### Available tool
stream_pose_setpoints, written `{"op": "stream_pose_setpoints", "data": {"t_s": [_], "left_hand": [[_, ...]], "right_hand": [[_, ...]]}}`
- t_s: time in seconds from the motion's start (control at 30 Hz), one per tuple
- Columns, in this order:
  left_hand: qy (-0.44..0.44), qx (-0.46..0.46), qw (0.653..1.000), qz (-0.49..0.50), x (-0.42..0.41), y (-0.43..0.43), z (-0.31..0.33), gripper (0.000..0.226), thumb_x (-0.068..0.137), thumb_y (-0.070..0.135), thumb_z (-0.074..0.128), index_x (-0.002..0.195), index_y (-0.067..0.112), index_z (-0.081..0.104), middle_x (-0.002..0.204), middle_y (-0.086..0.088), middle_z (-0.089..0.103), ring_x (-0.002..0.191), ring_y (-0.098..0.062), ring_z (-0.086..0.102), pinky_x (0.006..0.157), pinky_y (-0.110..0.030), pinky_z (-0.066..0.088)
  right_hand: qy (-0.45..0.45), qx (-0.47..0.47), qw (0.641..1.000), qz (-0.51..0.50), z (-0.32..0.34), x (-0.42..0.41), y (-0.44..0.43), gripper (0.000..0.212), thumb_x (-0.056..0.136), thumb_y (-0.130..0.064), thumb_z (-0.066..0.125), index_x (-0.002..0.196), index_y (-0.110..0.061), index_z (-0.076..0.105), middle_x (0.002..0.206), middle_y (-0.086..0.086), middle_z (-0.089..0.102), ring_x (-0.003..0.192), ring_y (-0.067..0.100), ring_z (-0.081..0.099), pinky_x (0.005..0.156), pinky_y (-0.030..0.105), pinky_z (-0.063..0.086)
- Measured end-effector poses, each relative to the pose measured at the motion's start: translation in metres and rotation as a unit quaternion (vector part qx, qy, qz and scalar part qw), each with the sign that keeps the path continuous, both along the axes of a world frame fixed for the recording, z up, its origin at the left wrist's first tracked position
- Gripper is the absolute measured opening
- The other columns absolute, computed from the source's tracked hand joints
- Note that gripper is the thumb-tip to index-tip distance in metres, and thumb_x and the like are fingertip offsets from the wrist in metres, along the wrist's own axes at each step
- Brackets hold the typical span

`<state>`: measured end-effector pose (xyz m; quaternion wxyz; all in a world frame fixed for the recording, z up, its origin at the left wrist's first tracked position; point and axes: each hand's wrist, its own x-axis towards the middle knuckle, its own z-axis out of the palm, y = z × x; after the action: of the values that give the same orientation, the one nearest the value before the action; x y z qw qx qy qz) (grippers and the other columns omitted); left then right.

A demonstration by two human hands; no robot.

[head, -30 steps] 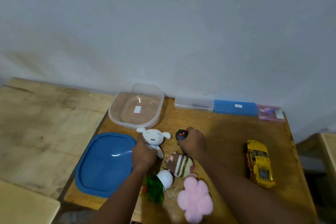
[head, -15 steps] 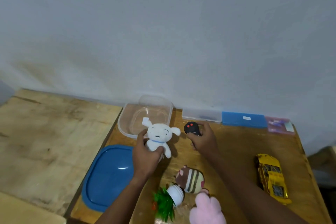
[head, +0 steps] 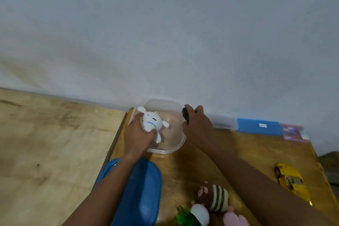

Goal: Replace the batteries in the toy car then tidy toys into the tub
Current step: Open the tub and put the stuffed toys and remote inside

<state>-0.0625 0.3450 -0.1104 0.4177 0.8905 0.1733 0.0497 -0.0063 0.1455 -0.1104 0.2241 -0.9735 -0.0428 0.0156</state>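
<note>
Both hands have carried their toys up from the tabletop (head: 238, 154) to the clear tub (head: 165, 151) since the earlier frames.

Head view: the left hand (head: 137, 137) has its fingers (head: 151, 131) wrapped round the white plush dog (head: 151, 122), held over the tub's left half, just inside its rim. The right hand (head: 198, 124) hovers at the tub's right edge, its fingers curled round a small black remote (head: 185, 114). A blue lid (head: 141, 189) lies in front of the tub. The yellow toy car (head: 291, 181) sits well to the tub's right, nearer the person, untouched.

This looks like the tidying step. Next, both hands need to loosen so the dog and remote drop inside. The striped plush (head: 214, 196) and pink plush (head: 236, 219) wait in front of the tub.
</note>
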Motion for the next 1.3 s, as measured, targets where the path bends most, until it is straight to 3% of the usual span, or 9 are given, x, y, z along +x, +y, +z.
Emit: {"op": "stream_pose_setpoints", "data": {"t_s": [0.1,0.27,0.43,0.63,0.8,0.9,1.13,1.3], "left_hand": [[0.034,0.059,0.996,-0.053,0.022,0.012,-0.013,0.047,0.073,0.022,0.073,0.118,0.018,0.059,0.104,-0.002,0.068,0.092,-0.024,0.063,0.067,-0.028,0.039],[0.07,0.103,0.989,-0.085,0.049,0.017,-0.034,0.062,0.083,0.021,0.067,0.14,0.015,0.045,0.116,-0.011,0.064,0.102,-0.033,0.063,0.07,-0.031,0.039],[0.107,0.135,0.976,-0.131,0.056,0.022,-0.055,0.078,0.089,0.018,0.065,0.156,0.011,0.026,0.125,-0.02,0.052,0.103,-0.039,0.061,0.07,-0.033,0.04],[0.108,0.189,0.965,-0.144,0.061,0.025,-0.061,0.078,0.088,0.017,0.066,0.156,0.011,0.027,0.129,-0.021,0.046,0.106,-0.039,0.058,0.078,-0.042,0.05],[0.112,0.222,0.958,-0.142,0.055,0.016,-0.05,0.083,0.085,0.028,0.069,0.156,0.012,0.028,0.134,-0.017,0.046,0.113,-0.038,0.051,0.078,-0.043,0.05],[0.096,0.258,0.952,-0.131,0.046,0.008,-0.043,0.077,0.083,0.037,0.067,0.15,0.016,0.037,0.137,-0.014,0.049,0.119,-0.035,0.049,0.078,-0.044,0.051],[0.026,0.245,0.961,-0.129,-0.008,-0.021,-0.028,0.062,0.08,0.041,0.062,0.136,0.017,0.055,0.133,-0.012,0.059,0.122,-0.036,0.051,0.092,-0.05,0.051],[0.013,0.248,0.965,-0.088,-0.068,-0.058,-0.025,0.058,0.079,0.043,0.058,0.13,0.017,0.061,0.13,-0.012,0.061,0.124,-0.035,0.051,0.092,-0.05,0.05]], "right_hand": [[-0.005,-0.035,0.999,0.034,-0.007,0.017,0.025,0.037,0.093,-0.026,0.051,0.13,-0.026,0.042,0.103,0.003,0.04,0.084,0.021,0.053,0.069,0.031,0.049],[-0.03,-0.105,0.994,0.007,-0.033,0.04,0.041,0.036,0.092,-0.033,0.052,0.126,-0.023,0.057,0.117,0.005,0.059,0.114,0.03,0.045,0.09,0.042,0.036],[-0.027,-0.143,0.989,0.002,-0.05,0.048,0.045,0.028,0.089,-0.039,0.056,0.112,-0.025,0.066,0.099,-0.003,0.071,0.118,0.027,0.042,0.088,0.042,0.032],[-0.003,-0.189,0.982,0.0,-0.061,0.053,0.051,0.025,0.088,-0.035,0.057,0.104,-0.021,0.069,0.092,0.002,0.072,0.119,0.029,0.045,0.088,0.041,0.031],[-0.014,-0.131,0.991,0.002,-0.053,0.048,0.049,0.037,0.087,-0.036,0.057,0.121,-0.026,0.065,0.111,0.0,0.071,0.129,0.028,0.043,0.096,0.042,0.032],[-0.027,-0.075,0.997,0.009,-0.049,0.037,0.042,0.041,0.087,-0.037,0.056,0.126,-0.025,0.061,0.123,-0.001,0.066,0.132,0.027,0.042,0.101,0.043,0.032],[-0.041,0.011,0.999,0.011,-0.04,-0.009,0.012,0.044,0.086,-0.036,0.061,0.127,-0.024,0.058,0.128,-0.004,0.061,0.126,0.02,0.047,0.102,0.039,0.037],[-0.051,0.045,0.998,0.017,-0.031,-0.063,-0.03,0.047,0.087,-0.038,0.062,0.132,-0.026,0.057,0.135,-0.004,0.059,0.127,0.018,0.049,0.105,0.036,0.039]]}}
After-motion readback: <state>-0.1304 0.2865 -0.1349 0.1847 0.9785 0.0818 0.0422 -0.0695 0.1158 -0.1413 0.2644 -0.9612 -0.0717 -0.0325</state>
